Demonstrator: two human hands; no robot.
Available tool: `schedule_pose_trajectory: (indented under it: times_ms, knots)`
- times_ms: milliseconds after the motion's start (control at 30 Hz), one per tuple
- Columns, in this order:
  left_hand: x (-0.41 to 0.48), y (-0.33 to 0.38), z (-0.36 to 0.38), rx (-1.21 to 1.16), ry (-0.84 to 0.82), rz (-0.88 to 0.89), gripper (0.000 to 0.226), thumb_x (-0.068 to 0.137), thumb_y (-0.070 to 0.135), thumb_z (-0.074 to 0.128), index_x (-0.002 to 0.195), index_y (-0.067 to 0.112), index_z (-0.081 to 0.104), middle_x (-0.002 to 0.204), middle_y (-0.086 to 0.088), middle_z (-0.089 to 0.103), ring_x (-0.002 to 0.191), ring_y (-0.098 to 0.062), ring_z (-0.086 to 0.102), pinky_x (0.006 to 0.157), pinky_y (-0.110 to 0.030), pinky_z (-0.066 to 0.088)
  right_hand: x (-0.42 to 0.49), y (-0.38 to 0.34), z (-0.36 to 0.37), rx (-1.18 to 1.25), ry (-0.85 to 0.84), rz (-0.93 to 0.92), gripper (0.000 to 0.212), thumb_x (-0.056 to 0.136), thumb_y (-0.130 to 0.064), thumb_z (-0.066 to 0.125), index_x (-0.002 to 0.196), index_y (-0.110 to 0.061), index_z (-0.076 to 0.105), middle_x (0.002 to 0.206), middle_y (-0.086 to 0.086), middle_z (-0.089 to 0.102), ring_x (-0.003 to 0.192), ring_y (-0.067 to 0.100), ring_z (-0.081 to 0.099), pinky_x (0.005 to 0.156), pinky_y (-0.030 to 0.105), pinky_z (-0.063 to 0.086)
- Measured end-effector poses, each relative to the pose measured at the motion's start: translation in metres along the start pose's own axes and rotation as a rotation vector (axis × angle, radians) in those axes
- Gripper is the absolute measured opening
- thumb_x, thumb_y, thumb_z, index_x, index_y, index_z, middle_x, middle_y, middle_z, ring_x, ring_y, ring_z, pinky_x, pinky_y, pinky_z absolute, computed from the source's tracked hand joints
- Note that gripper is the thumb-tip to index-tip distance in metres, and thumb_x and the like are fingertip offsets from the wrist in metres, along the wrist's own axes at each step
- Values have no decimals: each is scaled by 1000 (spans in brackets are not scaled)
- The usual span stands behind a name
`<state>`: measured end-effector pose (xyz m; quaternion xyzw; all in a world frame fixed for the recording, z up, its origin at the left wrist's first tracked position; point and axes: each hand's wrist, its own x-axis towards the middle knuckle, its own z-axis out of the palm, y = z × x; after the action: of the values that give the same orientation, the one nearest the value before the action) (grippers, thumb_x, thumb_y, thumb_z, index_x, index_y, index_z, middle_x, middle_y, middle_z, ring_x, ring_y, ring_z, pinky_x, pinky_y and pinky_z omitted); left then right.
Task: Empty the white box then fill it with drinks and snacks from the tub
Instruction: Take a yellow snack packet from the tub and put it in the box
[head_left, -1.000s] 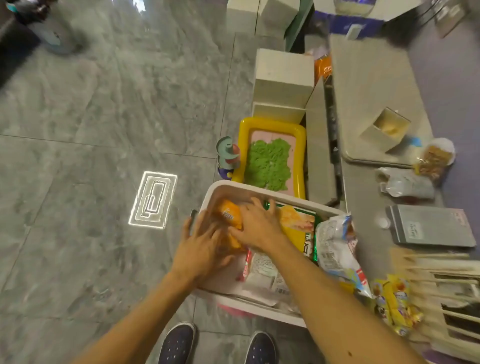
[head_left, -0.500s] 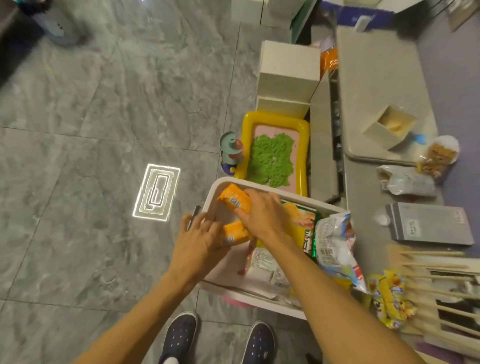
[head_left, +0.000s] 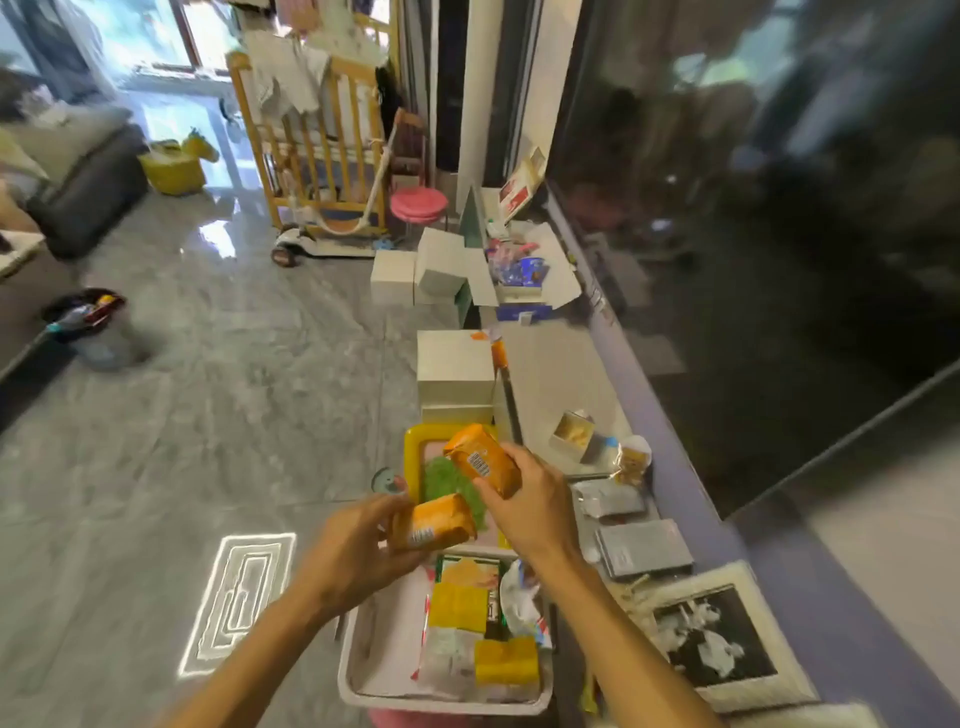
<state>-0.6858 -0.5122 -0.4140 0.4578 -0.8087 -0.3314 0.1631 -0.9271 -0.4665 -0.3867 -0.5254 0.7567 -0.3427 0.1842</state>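
Scene: a person stood over a white tub (head_left: 363, 670) of snacks on a grey tiled floor, both arms reaching forward.
Left hand: the left hand (head_left: 358, 551) was closed around an orange snack packet (head_left: 434, 525), held just above the tub's far edge.
Right hand: the right hand (head_left: 535, 501) gripped a second orange packet (head_left: 483, 460), raised higher and tilted, over a yellow-rimmed tray (head_left: 413, 452) beyond the tub.
Tub: more packets, yellow, green and white, lay inside, crowded toward its right wall.
White box: a closed white box (head_left: 454, 364) stood beyond the tray, at the left edge of a low ledge (head_left: 561, 384); whether it was the one to be filled could not be told.
Step in hand: apparently carrying two snacks from tub to box.
Doing it well: grips should be firm without crushing the soft packets, which should lie flat and leave room for drinks.
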Motion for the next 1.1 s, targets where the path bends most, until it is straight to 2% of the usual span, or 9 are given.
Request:
schedule_pose_trajectory:
  times_ms: [100, 233, 367, 500, 600, 700, 867, 1033, 1100]
  knots:
    - [0, 53, -30, 24, -40, 107, 72, 71, 64, 81, 129, 23, 71, 115, 5, 74, 95, -17, 73, 82, -41, 62, -33, -24, -60, 7, 95, 27, 55, 92, -49, 79, 141, -28, 65, 124, -5, 73, 107, 17, 69, 90, 42, 62]
    - [5, 115, -48, 51, -85, 311, 63, 74, 52, 89, 127, 25, 71, 115, 5, 74, 94, -16, 72, 82, -41, 62, -72, -48, -119, -53, 271, 74, 55, 93, -50, 78, 141, -28, 65, 127, -3, 72, 107, 15, 64, 89, 33, 56]
    - [5, 176, -51, 85, -164, 523, 62, 76, 50, 88, 130, 26, 69, 115, 5, 74, 93, -11, 72, 81, -33, 63, -121, -61, -171, -98, 445, 143, 48, 92, -44, 81, 133, -23, 69, 119, 2, 75, 102, 21, 68, 89, 42, 62]
    - [-6, 243, -39, 87, -242, 715, 61, 77, 53, 85, 128, 24, 70, 114, 6, 74, 92, -11, 70, 82, -34, 62, -194, -61, -218, -175, 626, 261, 47, 90, -47, 82, 129, -24, 70, 115, 2, 77, 99, 23, 70, 85, 40, 61]
    - [-33, 292, -13, 68, -302, 851, 58, 77, 59, 83, 125, 29, 69, 111, 10, 74, 89, -9, 70, 79, -31, 62, -261, -55, -251, -237, 750, 352, 45, 89, -43, 83, 127, -22, 73, 116, 2, 78, 100, 25, 73, 83, 35, 59]
    - [-73, 342, 23, 48, -392, 974, 58, 78, 59, 83, 127, 32, 68, 112, 13, 72, 90, -6, 68, 79, -24, 59, -337, -48, -281, -306, 856, 475, 44, 88, -38, 85, 127, -21, 73, 118, 4, 78, 102, 29, 73, 82, 40, 60]
    - [-163, 417, 92, 1, -536, 1129, 60, 77, 50, 87, 129, 25, 70, 116, 5, 75, 97, -14, 72, 87, -38, 61, -473, -29, -317, -379, 991, 645, 42, 88, -37, 85, 125, -21, 73, 113, 4, 78, 95, 27, 72, 75, 36, 57]
    - [-265, 468, 168, -27, -666, 1232, 58, 77, 48, 88, 127, 23, 71, 116, 3, 76, 98, -18, 73, 84, -41, 61, -600, -2, -340, -399, 1082, 801, 37, 90, -45, 82, 118, -23, 75, 107, 1, 79, 91, 26, 73, 75, 41, 60]
    - [-298, 480, 198, -10, -691, 1244, 58, 78, 50, 87, 128, 25, 70, 117, 4, 76, 98, -18, 73, 83, -41, 61, -644, 16, -346, -419, 1094, 845, 36, 89, -45, 82, 116, -22, 76, 104, 1, 79, 89, 25, 73, 73, 38, 59]
